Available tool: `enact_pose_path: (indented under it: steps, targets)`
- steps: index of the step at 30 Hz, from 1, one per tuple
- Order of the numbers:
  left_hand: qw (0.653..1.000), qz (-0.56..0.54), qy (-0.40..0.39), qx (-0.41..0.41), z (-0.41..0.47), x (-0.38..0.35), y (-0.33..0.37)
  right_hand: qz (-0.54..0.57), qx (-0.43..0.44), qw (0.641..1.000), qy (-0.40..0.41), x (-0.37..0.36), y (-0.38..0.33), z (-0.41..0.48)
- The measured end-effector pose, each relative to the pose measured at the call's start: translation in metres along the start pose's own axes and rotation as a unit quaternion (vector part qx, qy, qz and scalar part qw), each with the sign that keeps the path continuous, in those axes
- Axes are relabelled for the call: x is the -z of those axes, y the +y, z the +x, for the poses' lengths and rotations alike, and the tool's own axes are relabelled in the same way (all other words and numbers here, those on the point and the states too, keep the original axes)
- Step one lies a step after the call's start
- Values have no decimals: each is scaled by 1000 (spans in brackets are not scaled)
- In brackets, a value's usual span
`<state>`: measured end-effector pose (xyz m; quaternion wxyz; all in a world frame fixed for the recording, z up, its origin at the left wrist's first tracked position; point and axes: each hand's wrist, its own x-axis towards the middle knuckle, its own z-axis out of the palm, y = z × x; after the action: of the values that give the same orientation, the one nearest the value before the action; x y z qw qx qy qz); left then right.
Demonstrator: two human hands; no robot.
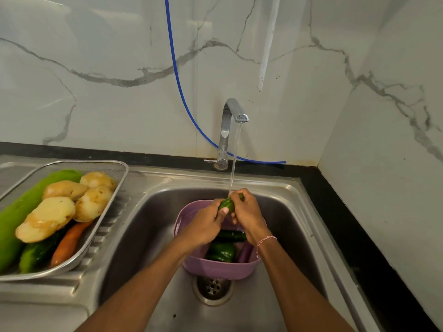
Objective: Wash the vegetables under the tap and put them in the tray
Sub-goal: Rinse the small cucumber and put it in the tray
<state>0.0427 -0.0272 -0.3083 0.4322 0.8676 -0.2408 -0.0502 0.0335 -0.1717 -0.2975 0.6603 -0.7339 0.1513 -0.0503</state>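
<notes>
Water runs from the chrome tap [231, 121] into the steel sink [148, 226]. Under the stream, my left hand [206, 224] and my right hand [247, 216] together grip a small green vegetable [227, 204], fingers curled round it. Below my hands a purple basket [215, 269] stands over the drain, holding a green pepper [221, 252], a dark cucumber [231, 236] and a purple vegetable [245, 254]. On the draining board at the left, a metal mesh tray [112, 188] holds several potatoes [48, 219], a long light-green gourd [21, 212], a carrot [68, 243] and a dark cucumber [38, 252].
A blue hose [177, 75] hangs down the marble wall and lies behind the tap. The drain strainer [212, 287] shows in front of the basket. A black counter strip [354, 236] borders the sink on the right, against the side wall.
</notes>
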Motion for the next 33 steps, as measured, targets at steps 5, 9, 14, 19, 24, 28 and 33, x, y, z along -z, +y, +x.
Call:
enact_pose_path:
  steps: [5, 9, 14, 19, 24, 28, 33]
  targets:
    - [998, -58, 24, -5, 2, -1, -5, -110, 49, 993, 19, 3, 3, -3]
    - [992, 22, 87, 87, 3, 6, -19, -214, 65, 975, -9, -3, -3, -6]
    - [997, -53, 13, 50, 3, 8, -13, -157, 25, 987, -2, 1, -1, -3]
    - [999, 18, 38, 22, 0, 15, -13, -62, -47, 996, -44, 5, 5, 0]
    - [993, 99, 35, 52, 5, 15, -17, -54, -54, 996, -54, 5, 3, 0]
    - [984, 136, 93, 73, 2, 22, -9, -56, -42, 997, 45, 16, 7, 3]
    - [988, 48, 106, 103, 1, 28, -16, -68, -44, 995, 58, 23, 4, -2]
